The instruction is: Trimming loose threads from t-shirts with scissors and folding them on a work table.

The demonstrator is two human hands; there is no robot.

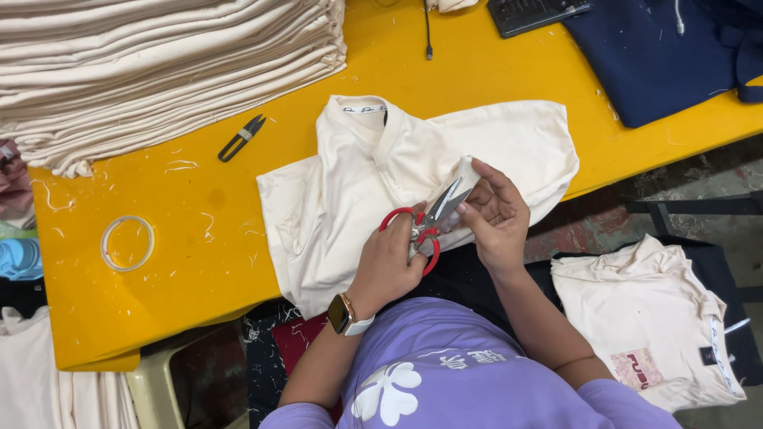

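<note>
Head view: left hand grips red-handled scissors; right hand pinches cream shirt fold.

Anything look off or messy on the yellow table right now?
Loose thread scraps litter the yellow table left of the cream shirt. The left hand holds red-handled scissors at a fold the right hand pinches. No damage shows.

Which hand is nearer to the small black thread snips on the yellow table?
Left. The left hand holds the red scissors, right of and below the snips. The right hand pinches the cream shirt farther right.
</note>
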